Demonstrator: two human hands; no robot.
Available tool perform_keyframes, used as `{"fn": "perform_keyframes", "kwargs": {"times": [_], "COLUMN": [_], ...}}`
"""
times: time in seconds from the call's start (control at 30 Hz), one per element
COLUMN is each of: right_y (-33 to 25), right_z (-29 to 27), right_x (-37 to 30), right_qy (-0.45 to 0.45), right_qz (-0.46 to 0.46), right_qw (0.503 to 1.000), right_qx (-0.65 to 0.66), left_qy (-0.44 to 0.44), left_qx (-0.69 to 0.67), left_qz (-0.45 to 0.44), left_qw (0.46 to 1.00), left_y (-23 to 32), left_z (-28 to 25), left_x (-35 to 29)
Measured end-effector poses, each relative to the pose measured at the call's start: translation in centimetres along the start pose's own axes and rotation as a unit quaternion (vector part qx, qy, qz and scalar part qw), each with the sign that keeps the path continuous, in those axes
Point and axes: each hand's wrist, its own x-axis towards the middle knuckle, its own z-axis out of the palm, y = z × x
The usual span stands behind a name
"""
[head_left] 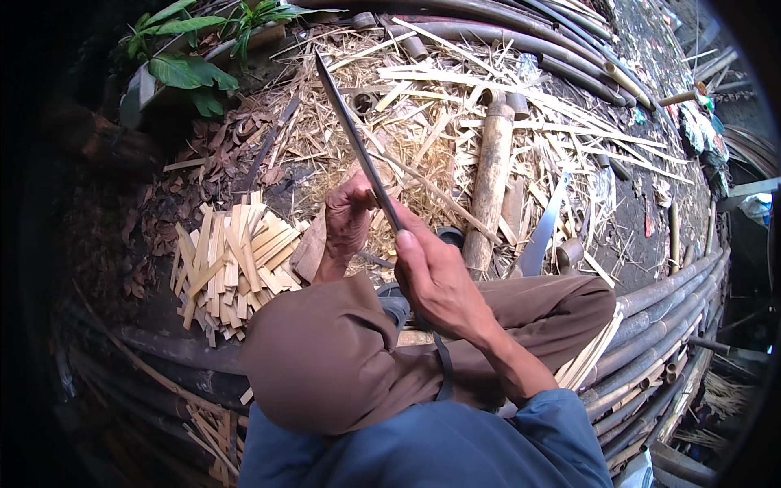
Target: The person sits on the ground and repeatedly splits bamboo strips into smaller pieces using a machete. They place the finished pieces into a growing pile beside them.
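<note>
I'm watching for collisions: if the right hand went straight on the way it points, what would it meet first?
Probably the left hand, just up and left of the right hand in the picture, though the depth between them is unclear.

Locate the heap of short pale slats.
In the head view, the heap of pale slats lies on the ground at left, beside the brown-trousered knee and left of the left hand.

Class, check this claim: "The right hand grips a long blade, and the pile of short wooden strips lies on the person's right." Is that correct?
Not quite: the side is wrong. The head view shows the pile on the left. The right hand does grip a long blade.
</note>
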Motion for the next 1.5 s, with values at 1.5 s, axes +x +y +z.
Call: {"fn": "perform_keyframes", "kwargs": {"times": [1.5], "right_y": [9.2], "right_z": [1.8], "right_x": [6.2], "right_qy": [0.009], "right_qz": [0.018], "right_qw": [0.996], "right_qx": [-0.092], "left_qy": [0.041], "left_qx": [0.49], "left_qz": [-0.265], "left_qw": [0.83], "left_y": [7.4], "left_z": [-0.3], "left_x": [1.2]}}
